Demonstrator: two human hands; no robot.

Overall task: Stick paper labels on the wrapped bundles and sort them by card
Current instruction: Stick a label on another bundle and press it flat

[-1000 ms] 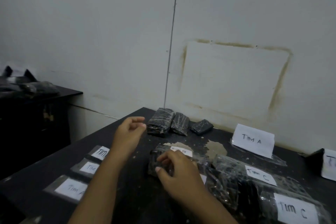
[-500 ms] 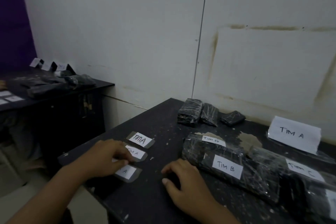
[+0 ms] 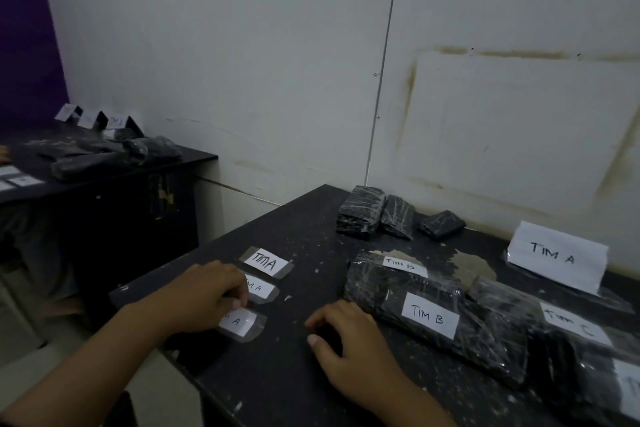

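Observation:
Three taped paper labels reading TIM A lie in a row near the left edge of the black table (image 3: 294, 378): a far label (image 3: 266, 262), a middle label (image 3: 263, 288) and a near label (image 3: 240, 322). My left hand (image 3: 204, 295) is curled over them, its fingertips pinching the middle label's left end. My right hand (image 3: 349, 347) rests palm down on the table, holding nothing, next to the wrapped bundle marked TIM B (image 3: 429, 319). A TIM C bundle (image 3: 568, 321) lies to the right. Three unlabelled bundles (image 3: 362, 211) sit by the wall. The TIM A card (image 3: 557, 255) stands at the back right.
A second TIM B bundle (image 3: 403, 265) lies behind the first. To the left, across a gap, a second black table (image 3: 104, 180) carries dark bundles (image 3: 152, 149) and folded cards (image 3: 93, 118). The white wall runs close behind the bundles.
My left hand came down from the air onto the row of labels. My right hand let go of the bundle and settled on the table. The view swung left.

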